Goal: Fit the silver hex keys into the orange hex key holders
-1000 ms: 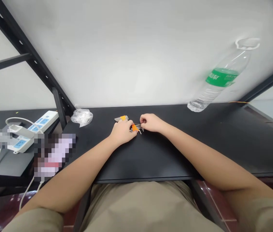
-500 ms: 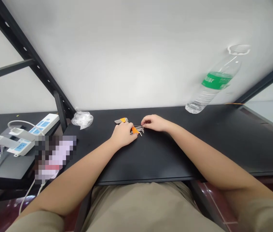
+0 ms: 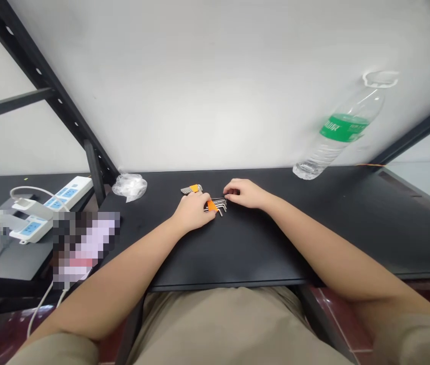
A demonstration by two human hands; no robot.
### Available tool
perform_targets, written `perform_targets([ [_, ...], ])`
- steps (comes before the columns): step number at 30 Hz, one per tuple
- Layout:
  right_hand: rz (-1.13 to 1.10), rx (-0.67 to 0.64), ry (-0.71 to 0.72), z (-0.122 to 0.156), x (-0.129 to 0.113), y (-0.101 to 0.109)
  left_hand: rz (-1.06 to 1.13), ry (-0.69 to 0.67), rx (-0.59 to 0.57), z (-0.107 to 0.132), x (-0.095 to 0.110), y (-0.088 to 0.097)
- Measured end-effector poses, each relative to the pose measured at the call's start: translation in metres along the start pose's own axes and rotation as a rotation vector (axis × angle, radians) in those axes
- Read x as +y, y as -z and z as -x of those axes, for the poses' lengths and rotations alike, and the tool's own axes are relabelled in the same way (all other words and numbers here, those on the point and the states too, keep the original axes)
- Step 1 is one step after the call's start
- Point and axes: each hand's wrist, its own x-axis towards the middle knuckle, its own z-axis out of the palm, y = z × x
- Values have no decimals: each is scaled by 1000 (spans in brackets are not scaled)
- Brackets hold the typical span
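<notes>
On the black table point(image 3: 260, 243) lies a set of silver hex keys point(image 3: 218, 204) in an orange holder. My left hand point(image 3: 193, 210) is closed over the holder end and grips it. My right hand point(image 3: 244, 193) sits just to the right of the keys, its fingers pinched at their bent ends. A second orange holder with small keys point(image 3: 191, 189) lies just behind my left hand, untouched.
A crumpled clear plastic bag point(image 3: 129, 185) lies at the table's back left. A clear water bottle with a green label point(image 3: 338, 131) stands at the back right against the white wall. A white power strip with plugs point(image 3: 49, 205) rests on the neighbouring table, beside a black frame post point(image 3: 94, 171).
Both hands have stayed at the hex key set. My right hand's fingers shifted slightly along the key ends; the view tilted a little.
</notes>
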Motion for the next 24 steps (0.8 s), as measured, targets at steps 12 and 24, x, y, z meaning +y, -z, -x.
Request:
perform_targets([
  [12,-93,-119,-59,-6,0,-6,-1,-16,-15,0,0,-1],
  [24,-2,-98,-35,2,-22,-5,-15,-21,20,1,-1,-4],
])
